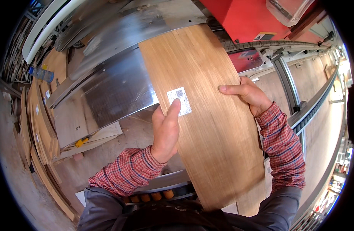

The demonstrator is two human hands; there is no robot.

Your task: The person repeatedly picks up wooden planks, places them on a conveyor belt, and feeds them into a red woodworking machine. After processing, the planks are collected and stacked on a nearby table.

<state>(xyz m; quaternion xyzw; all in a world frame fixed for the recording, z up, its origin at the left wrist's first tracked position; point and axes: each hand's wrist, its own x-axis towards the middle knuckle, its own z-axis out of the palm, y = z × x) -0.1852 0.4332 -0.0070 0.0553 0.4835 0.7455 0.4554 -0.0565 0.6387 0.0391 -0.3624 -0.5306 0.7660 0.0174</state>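
A long wood-grain board (207,134) runs from close to my body out to the metal machine table (119,84), its far end over the table's edge. Gripping its left edge is my left hand (166,129), with the thumb on top beside a white printed label (183,108) and the fingers hidden underneath. My right hand (251,95) holds the right edge a little farther out, thumb lying on the top face and fingers beneath the board.
Stacked boards (40,119) lean at the left, with a blue-capped plastic bottle (42,74) on them. Red machine housing (242,21) stands at the far right. A metal rail (286,82) and a ribbed cable chain (315,104) lie right of the board. Orange rollers (156,196) sit near my body.
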